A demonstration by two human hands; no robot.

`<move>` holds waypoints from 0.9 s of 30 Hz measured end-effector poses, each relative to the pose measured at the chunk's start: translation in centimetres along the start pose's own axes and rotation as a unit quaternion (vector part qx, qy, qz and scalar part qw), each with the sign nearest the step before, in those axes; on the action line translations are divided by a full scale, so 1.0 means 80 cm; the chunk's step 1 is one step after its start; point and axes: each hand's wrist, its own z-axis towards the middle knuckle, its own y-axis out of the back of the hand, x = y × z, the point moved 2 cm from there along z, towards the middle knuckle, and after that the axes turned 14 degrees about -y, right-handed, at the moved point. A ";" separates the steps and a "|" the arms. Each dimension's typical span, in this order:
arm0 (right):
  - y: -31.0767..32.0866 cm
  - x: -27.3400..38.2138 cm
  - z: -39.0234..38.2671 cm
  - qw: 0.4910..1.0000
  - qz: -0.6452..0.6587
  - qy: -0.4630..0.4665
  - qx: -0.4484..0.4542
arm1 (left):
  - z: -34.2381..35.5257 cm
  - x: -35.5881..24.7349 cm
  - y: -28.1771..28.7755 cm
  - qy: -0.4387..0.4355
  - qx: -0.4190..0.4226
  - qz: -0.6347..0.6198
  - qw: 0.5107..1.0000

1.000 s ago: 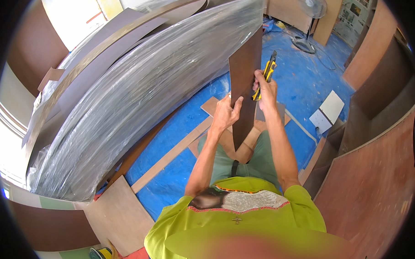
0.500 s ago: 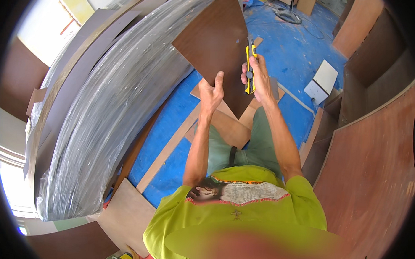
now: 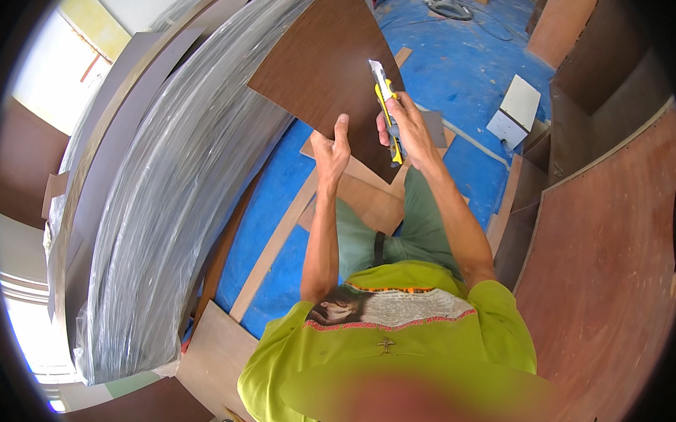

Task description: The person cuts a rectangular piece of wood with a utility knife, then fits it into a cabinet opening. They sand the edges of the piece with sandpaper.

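Clasping the board (image 3: 321, 65) is done by the left grip (image 3: 329, 157); the cutter (image 3: 393, 132) is held in the right grip (image 3: 413, 136). A plastic-wrapped stack (image 3: 167, 190) is seen alongside.

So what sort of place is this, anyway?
Likely a woodworking or furniture-fitting workspace: the left hand holds a brown panel, the right hand a yellow utility knife, and there's a big plastic-wrapped stack on the left.
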 end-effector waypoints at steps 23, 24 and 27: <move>0.148 -0.008 0.031 0.973 0.004 0.132 -0.189 | -0.035 -0.013 -0.066 0.126 0.237 -0.066 0.961; 0.156 -0.009 0.035 0.972 0.002 0.128 -0.195 | -0.035 -0.011 -0.075 0.129 0.241 -0.055 0.960; 0.174 -0.003 0.051 0.968 0.012 0.132 -0.215 | -0.024 -0.001 -0.100 0.118 0.235 -0.055 0.963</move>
